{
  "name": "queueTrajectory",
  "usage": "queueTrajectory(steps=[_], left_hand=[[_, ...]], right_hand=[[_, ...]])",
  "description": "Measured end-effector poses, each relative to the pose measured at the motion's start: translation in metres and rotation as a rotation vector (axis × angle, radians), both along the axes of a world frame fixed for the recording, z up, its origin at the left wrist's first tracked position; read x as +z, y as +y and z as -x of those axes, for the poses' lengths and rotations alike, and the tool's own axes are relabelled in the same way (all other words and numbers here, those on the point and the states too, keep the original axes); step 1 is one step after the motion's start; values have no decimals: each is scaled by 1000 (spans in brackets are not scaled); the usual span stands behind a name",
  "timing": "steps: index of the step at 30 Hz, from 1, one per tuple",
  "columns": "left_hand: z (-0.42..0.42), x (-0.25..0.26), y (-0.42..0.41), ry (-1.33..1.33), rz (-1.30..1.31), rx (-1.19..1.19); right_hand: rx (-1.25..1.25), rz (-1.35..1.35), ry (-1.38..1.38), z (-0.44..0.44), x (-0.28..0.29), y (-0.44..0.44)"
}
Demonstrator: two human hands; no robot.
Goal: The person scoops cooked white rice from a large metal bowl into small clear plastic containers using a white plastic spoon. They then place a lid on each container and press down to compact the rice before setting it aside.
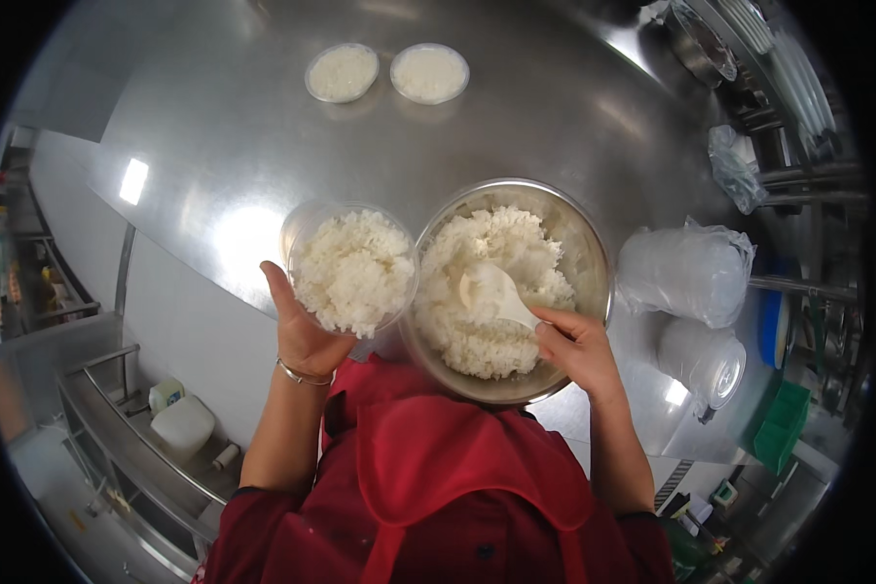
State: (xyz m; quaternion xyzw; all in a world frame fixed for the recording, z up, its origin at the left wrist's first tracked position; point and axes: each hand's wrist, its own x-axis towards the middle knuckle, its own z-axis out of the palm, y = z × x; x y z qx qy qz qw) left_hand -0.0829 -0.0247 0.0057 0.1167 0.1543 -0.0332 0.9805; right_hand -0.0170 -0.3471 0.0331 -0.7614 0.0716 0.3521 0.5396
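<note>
My left hand (308, 332) holds a round clear plastic container (406, 296) from its left and near side, heaped with white cooked rice (354, 270). Right beside it stands a large stainless steel bowl (588, 248), partly filled with loose rice (493, 350). My right hand (573, 349) grips the handle of a white rice paddle (507, 303). Over the rice in the bowl, the paddle's blade has some rice on or around it. Farther off on the steel table (263, 131), two more round containers of rice (343, 73) (429, 73) sit side by side.
On the right lie plastic-wrapped stacks of clear containers (682, 270) and of what look like lids (704, 365). Beyond them are a green bin (782, 427) and a crumpled plastic bag (736, 168). A shelf with a white jug (182, 427) stands lower left, below the table's edge.
</note>
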Motion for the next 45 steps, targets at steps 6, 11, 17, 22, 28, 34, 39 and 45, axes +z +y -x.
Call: queueTrajectory(steps=[6,11,17,22,28,34,39,45], left_hand=[[7,5,-10,35,-66,-107],[-7,13,-40,66,-190,-317],[-20,16,-73,44,-237,-448],[-26,27,-90,21,-151,-491],[-32,43,-94,108,-61,-462],[-35,47,-96,173,-103,-467],[-35,38,-97,199,-31,-458],[-35,39,-95,113,-54,-462]], right_hand=[[-76,-62,-25,-2,34,-13],[-106,-143,-221,2,72,-22],[-28,42,-667,25,90,-1],[286,373,-1228,35,55,6],[108,298,-1266,43,52,2],[272,421,-1328,58,37,-1],[297,456,-1302,57,43,-2],[170,263,-1241,50,46,-2]])
